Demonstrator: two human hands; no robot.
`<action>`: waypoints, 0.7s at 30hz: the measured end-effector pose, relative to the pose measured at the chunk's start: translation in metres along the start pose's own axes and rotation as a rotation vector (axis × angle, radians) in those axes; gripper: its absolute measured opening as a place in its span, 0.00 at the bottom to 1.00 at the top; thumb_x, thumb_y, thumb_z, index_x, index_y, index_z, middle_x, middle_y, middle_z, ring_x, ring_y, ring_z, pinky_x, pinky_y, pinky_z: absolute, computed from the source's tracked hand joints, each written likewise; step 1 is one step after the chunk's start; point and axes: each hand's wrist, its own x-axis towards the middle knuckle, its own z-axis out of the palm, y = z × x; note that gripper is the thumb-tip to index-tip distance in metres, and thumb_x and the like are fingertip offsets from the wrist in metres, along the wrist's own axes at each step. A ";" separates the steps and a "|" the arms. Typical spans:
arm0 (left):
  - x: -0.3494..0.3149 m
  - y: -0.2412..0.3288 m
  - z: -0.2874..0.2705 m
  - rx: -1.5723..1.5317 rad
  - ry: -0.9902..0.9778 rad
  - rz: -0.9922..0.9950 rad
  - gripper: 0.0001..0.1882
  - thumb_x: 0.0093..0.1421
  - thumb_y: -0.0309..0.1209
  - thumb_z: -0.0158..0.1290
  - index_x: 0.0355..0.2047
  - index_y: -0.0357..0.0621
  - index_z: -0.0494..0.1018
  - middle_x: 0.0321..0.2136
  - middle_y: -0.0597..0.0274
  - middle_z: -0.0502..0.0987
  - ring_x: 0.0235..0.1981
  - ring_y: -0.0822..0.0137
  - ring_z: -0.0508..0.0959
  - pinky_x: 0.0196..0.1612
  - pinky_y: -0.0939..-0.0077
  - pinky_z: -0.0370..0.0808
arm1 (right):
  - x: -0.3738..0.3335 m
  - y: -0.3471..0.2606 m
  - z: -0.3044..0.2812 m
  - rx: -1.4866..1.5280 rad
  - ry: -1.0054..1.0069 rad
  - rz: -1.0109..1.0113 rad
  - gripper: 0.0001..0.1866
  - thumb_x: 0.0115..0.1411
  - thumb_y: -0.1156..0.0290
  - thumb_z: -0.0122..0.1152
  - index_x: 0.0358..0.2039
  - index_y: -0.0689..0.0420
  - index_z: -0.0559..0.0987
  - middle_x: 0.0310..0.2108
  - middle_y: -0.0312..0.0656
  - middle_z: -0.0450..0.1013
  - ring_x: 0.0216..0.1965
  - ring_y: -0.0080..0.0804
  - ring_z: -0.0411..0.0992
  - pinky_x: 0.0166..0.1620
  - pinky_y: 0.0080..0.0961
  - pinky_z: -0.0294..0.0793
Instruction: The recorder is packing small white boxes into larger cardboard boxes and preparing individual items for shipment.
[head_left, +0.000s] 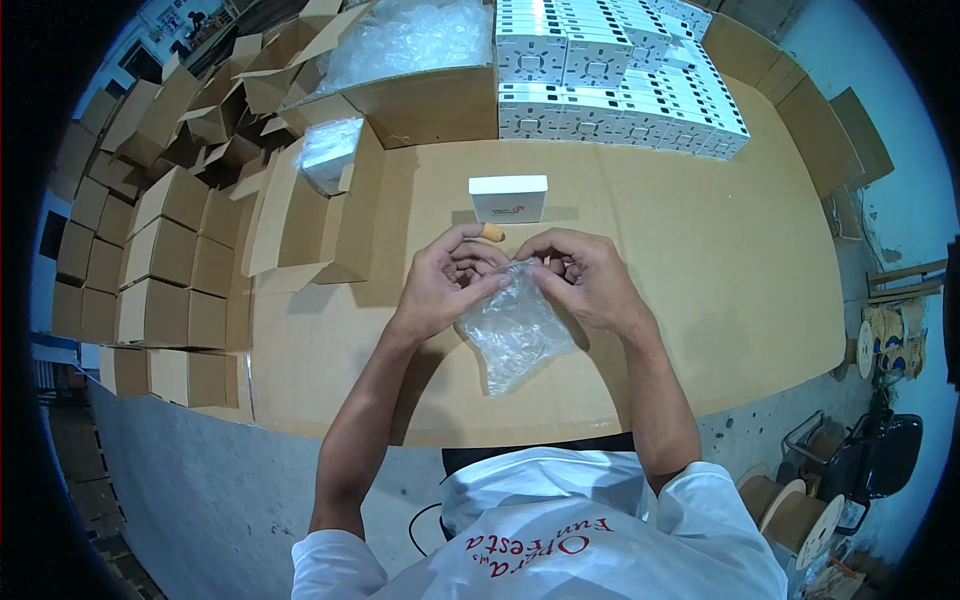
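Note:
A clear bubble-wrap bag [518, 330] hangs between my two hands over the middle of the table, its upper edge pinched by both. My left hand [447, 280] grips that edge with thumb and fingers; an orange-tan cover sits on one fingertip. From the other side my right hand [585, 278] pinches the same edge, thumb and forefinger closed. Just beyond my fingers a small white box [508, 199] stands upright on the table, touching neither hand. Whether anything is inside the bag cannot be made out; it looks thin and crumpled.
An open carton [310, 215] at the left holds a wrapped white pack [330, 152]. Behind it, a large carton [430, 105] is heaped with clear bubble bags [410, 45]. Stacked white boxes [610, 110] fill the back. Brown cartons [160, 260] are piled along the left side of the brown table [720, 290].

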 end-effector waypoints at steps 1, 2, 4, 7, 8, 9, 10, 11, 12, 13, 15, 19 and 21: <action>0.002 0.000 -0.002 -0.002 0.000 -0.002 0.27 0.57 0.21 0.64 0.55 0.36 0.67 0.38 0.56 0.81 0.37 0.74 0.80 0.42 0.80 0.77 | 0.002 0.003 0.000 0.000 -0.001 0.003 0.11 0.55 0.80 0.65 0.40 0.62 0.82 0.30 0.39 0.78 0.23 0.19 0.68 0.28 0.20 0.70; 0.003 0.002 -0.004 0.014 0.011 -0.007 0.25 0.57 0.21 0.64 0.54 0.35 0.68 0.37 0.57 0.80 0.37 0.75 0.80 0.42 0.81 0.77 | 0.004 0.005 -0.001 0.031 0.024 0.065 0.09 0.56 0.80 0.64 0.39 0.62 0.82 0.29 0.39 0.78 0.24 0.20 0.69 0.29 0.21 0.71; 0.004 0.004 -0.008 0.030 0.023 -0.015 0.24 0.57 0.21 0.64 0.53 0.35 0.69 0.36 0.59 0.79 0.36 0.75 0.79 0.41 0.81 0.77 | 0.007 0.008 -0.003 0.063 0.047 0.129 0.08 0.57 0.81 0.63 0.39 0.62 0.82 0.29 0.39 0.78 0.25 0.21 0.70 0.31 0.22 0.72; 0.006 0.001 -0.013 0.113 0.009 -0.043 0.23 0.57 0.18 0.62 0.52 0.34 0.69 0.37 0.60 0.77 0.39 0.74 0.79 0.44 0.80 0.78 | 0.009 0.010 -0.007 0.035 0.059 0.107 0.07 0.58 0.79 0.63 0.38 0.62 0.82 0.28 0.40 0.78 0.26 0.22 0.72 0.32 0.23 0.73; 0.006 -0.002 -0.015 0.128 0.024 -0.029 0.22 0.58 0.18 0.62 0.52 0.34 0.69 0.37 0.61 0.77 0.39 0.74 0.79 0.44 0.80 0.77 | 0.010 0.010 -0.008 -0.009 0.047 0.128 0.06 0.59 0.79 0.63 0.37 0.63 0.81 0.28 0.40 0.78 0.26 0.22 0.72 0.32 0.23 0.73; 0.007 -0.004 -0.015 0.141 0.037 -0.015 0.21 0.58 0.18 0.62 0.51 0.34 0.70 0.37 0.61 0.77 0.39 0.75 0.78 0.44 0.81 0.77 | 0.009 0.011 -0.010 -0.053 0.036 0.152 0.05 0.60 0.79 0.62 0.37 0.63 0.81 0.28 0.40 0.78 0.26 0.23 0.72 0.32 0.24 0.73; 0.007 -0.005 -0.016 0.139 0.038 -0.016 0.21 0.58 0.18 0.62 0.51 0.34 0.70 0.37 0.61 0.77 0.39 0.75 0.78 0.44 0.81 0.77 | 0.009 0.012 -0.011 -0.054 0.034 0.153 0.05 0.60 0.79 0.62 0.37 0.63 0.81 0.28 0.40 0.78 0.26 0.23 0.72 0.32 0.24 0.73; 0.007 -0.004 -0.016 0.128 0.041 -0.044 0.21 0.58 0.18 0.61 0.51 0.34 0.69 0.37 0.61 0.77 0.39 0.75 0.78 0.45 0.81 0.77 | 0.009 0.013 -0.012 -0.072 0.030 0.160 0.03 0.60 0.80 0.61 0.36 0.63 0.80 0.28 0.37 0.76 0.27 0.20 0.71 0.32 0.21 0.72; 0.008 -0.003 -0.017 0.119 0.045 -0.070 0.21 0.58 0.18 0.61 0.51 0.34 0.69 0.36 0.61 0.77 0.39 0.75 0.77 0.45 0.80 0.77 | 0.009 0.014 -0.013 -0.091 0.026 0.163 0.02 0.61 0.81 0.60 0.34 0.63 0.79 0.27 0.35 0.75 0.27 0.17 0.69 0.32 0.19 0.71; 0.008 -0.003 -0.019 0.120 0.047 -0.068 0.21 0.58 0.18 0.61 0.51 0.34 0.69 0.36 0.61 0.77 0.39 0.75 0.77 0.45 0.80 0.77 | 0.010 0.014 -0.014 -0.092 0.025 0.161 0.02 0.61 0.81 0.60 0.34 0.63 0.79 0.27 0.35 0.75 0.27 0.17 0.69 0.32 0.19 0.71; 0.009 -0.001 -0.021 0.061 0.078 -0.105 0.23 0.57 0.18 0.63 0.52 0.34 0.69 0.38 0.61 0.77 0.40 0.75 0.77 0.46 0.80 0.77 | 0.012 0.013 -0.015 -0.073 0.001 0.145 0.01 0.61 0.79 0.58 0.34 0.63 0.76 0.27 0.35 0.74 0.28 0.19 0.69 0.34 0.21 0.71; 0.006 0.000 -0.024 0.054 0.016 -0.046 0.25 0.55 0.18 0.64 0.53 0.33 0.69 0.40 0.60 0.76 0.41 0.75 0.77 0.47 0.79 0.77 | 0.013 0.016 -0.011 0.007 0.022 0.083 0.02 0.62 0.78 0.56 0.35 0.61 0.74 0.29 0.38 0.73 0.27 0.23 0.70 0.32 0.23 0.71; 0.002 -0.002 -0.023 0.156 -0.068 0.004 0.28 0.54 0.18 0.65 0.54 0.33 0.68 0.42 0.57 0.76 0.44 0.73 0.78 0.48 0.78 0.78 | 0.013 0.012 -0.009 0.029 0.047 0.048 0.02 0.62 0.79 0.55 0.35 0.60 0.72 0.34 0.39 0.73 0.33 0.23 0.71 0.35 0.23 0.71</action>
